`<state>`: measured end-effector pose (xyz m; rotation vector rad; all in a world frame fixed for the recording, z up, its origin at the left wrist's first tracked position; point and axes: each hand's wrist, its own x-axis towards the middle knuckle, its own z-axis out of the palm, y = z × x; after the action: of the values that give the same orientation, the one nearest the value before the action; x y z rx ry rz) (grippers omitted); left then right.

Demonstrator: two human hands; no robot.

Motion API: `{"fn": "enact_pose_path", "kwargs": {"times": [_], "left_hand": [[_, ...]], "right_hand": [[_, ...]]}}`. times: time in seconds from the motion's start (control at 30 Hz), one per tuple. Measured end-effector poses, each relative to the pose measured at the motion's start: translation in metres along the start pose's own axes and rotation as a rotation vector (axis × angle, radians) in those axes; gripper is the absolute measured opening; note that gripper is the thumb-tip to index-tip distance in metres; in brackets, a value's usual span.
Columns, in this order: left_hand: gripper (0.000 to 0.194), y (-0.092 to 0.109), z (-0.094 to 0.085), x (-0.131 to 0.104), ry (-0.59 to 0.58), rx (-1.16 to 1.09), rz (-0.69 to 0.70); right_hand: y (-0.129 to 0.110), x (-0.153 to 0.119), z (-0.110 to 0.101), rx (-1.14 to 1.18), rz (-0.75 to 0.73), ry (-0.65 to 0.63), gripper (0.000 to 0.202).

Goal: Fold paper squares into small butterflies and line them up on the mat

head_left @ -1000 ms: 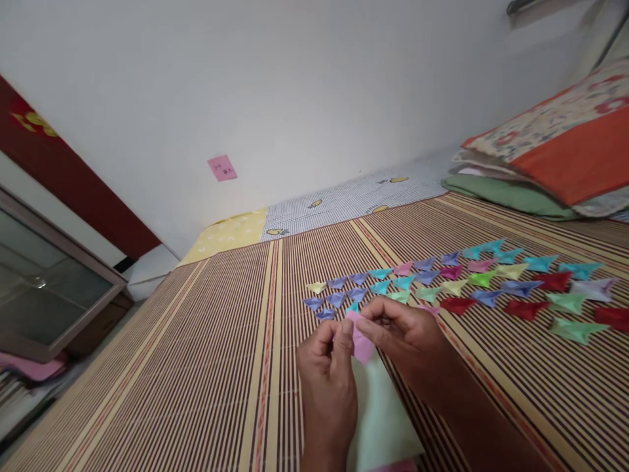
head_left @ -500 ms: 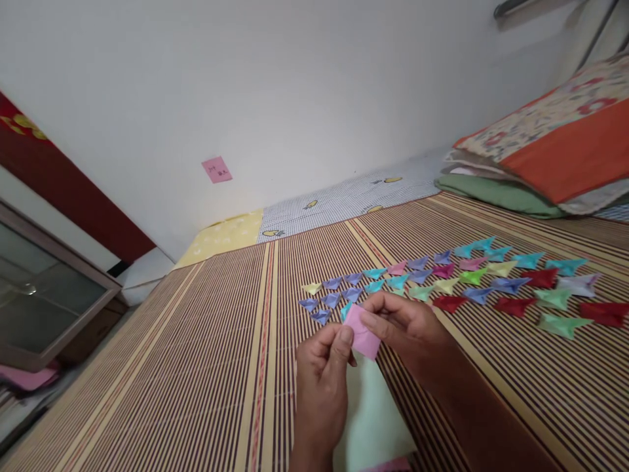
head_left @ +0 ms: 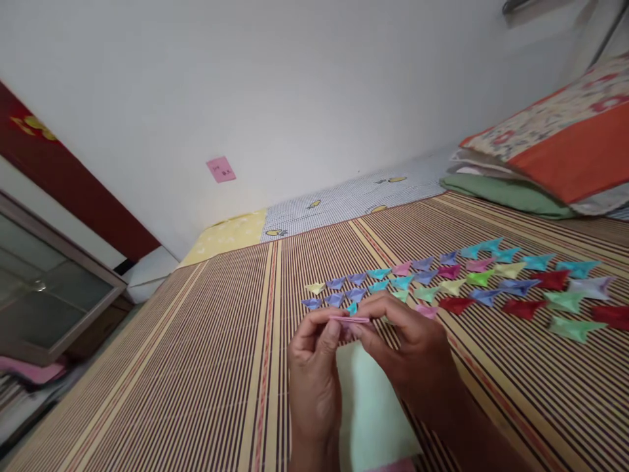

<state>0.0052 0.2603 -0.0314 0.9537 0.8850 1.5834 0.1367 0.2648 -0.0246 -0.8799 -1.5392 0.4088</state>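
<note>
A small folded pink paper (head_left: 350, 320) is held between both hands, seen nearly edge-on. My left hand (head_left: 317, 367) pinches its left end with thumb and fingers. At the right end, the thumb and fingers of my right hand (head_left: 410, 341) are closed on the same paper. Below the hands lies a pale green sheet (head_left: 376, 406), with a bit of pink (head_left: 393, 465) at its lower edge. Beyond the hands, rows of small folded paper shapes in many colours, such as a red one (head_left: 523, 308) and a yellow one (head_left: 315, 288), rest on the striped mat (head_left: 206, 367).
Folded bedding (head_left: 560, 151) is piled at the right. A pink note (head_left: 221, 169) is stuck to the white wall (head_left: 304, 85). At the left stands a cabinet with glass panes (head_left: 44, 282). Patterned cloth (head_left: 334, 200) runs along the mat's far edge.
The pink paper has tilted from showing its flat face to nearly edge-on. Both hands have turned with it, their fingers now along its ends. The view has shifted slightly.
</note>
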Motion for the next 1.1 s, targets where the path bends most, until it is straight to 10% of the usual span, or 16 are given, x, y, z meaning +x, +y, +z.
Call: {"fn": "enact_pose_path", "kwargs": {"times": [0.17,0.47,0.57,0.8,1.1], "left_hand": [[0.033,0.007,0.009,-0.006,-0.028,0.021,-0.169],[0.032,0.013,0.008,-0.003,-0.032,-0.171,-0.207],[0.034,0.011,-0.001,0.002,-0.005,-0.125,-0.196],[0.029,0.011,-0.005,0.0,-0.173,0.146,-0.12],[0.023,0.014,-0.009,0.002,-0.199,0.155,-0.134]], "right_hand": [[0.008,-0.005,-0.001,-0.373,-0.354,0.099,0.016],[0.003,-0.006,0.009,-0.354,-0.389,-0.115,0.01],[0.003,-0.002,-0.003,-0.101,-0.314,-0.147,0.017],[0.017,0.0,-0.01,0.233,0.378,-0.066,0.013],[0.013,0.003,-0.016,0.217,0.236,-0.23,0.013]]}}
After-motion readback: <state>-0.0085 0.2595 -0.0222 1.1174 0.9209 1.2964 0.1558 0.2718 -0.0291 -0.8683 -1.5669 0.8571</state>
